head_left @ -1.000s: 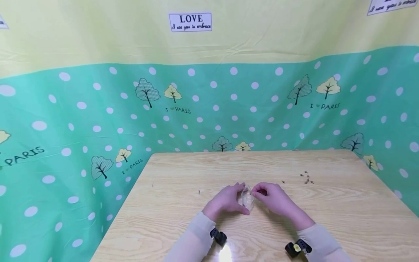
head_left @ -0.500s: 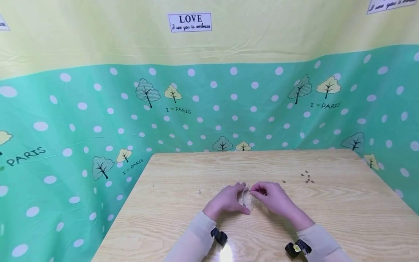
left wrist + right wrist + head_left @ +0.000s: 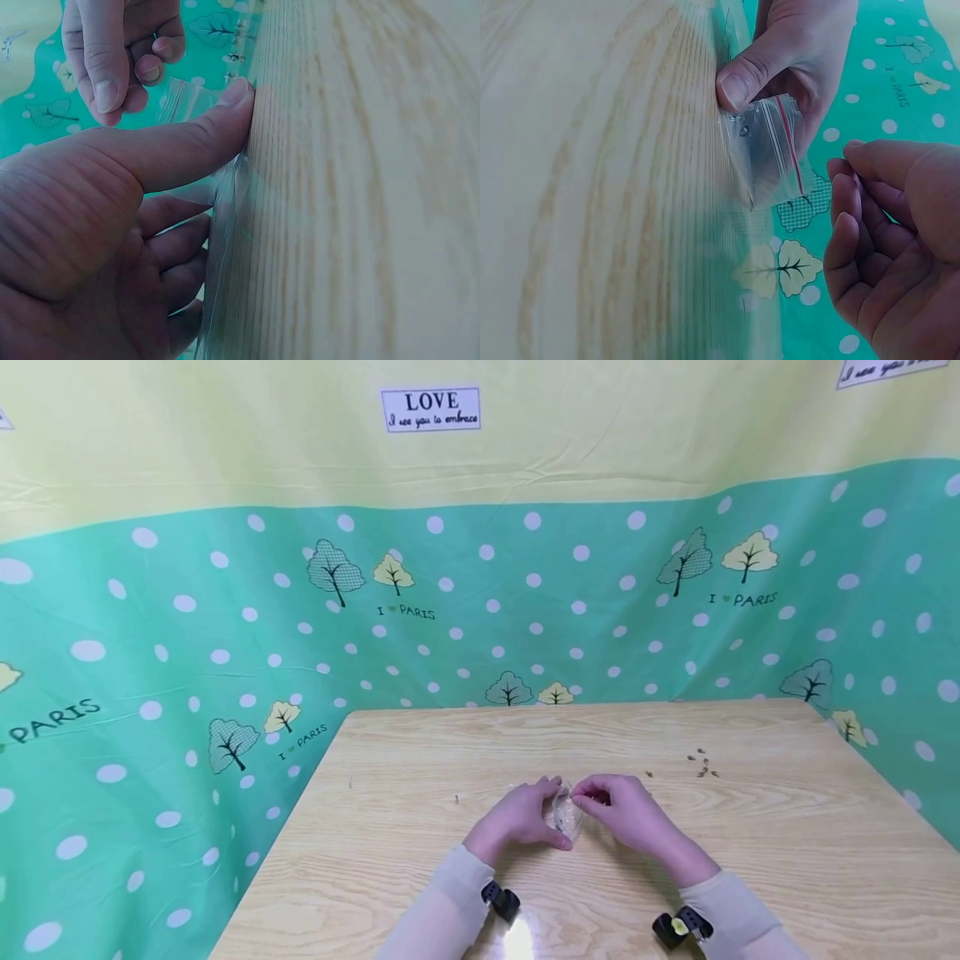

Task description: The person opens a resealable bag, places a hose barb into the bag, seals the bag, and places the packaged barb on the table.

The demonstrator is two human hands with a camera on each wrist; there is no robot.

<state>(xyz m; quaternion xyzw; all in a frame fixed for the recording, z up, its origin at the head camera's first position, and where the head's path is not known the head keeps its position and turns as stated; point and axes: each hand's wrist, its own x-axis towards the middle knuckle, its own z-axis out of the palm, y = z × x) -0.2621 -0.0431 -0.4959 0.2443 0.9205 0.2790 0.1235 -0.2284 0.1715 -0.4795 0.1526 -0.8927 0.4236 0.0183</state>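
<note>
A small clear zip bag (image 3: pixel 765 150) with a red line along its mouth stands tilted on the table. My left hand (image 3: pixel 521 814) holds it, with the thumb on the near side and the fingers behind. A tiny dark ring-like piece (image 3: pixel 743 130) shows at the bag, near the left thumb. My right hand (image 3: pixel 626 810) is close beside the bag's mouth, its thumb and index fingertips together and the other fingers curled. Whether something tiny lies between those fingertips cannot be made out. In the left wrist view the right hand (image 3: pixel 124 56) appears beyond the bag.
Several small brownish metal-looking pieces (image 3: pixel 703 763) lie loose at the right on the wooden table (image 3: pixel 420 743). One more piece (image 3: pixel 649 774) lies nearer the right hand. Another tiny piece (image 3: pixel 457 799) lies left of the hands. A patterned green cloth (image 3: pixel 450 610) hangs behind the table.
My right fingertips have shifted slightly up and left at the bag's mouth. A small speck seen at them half a second ago is no longer visible. The left hand keeps holding the bag.
</note>
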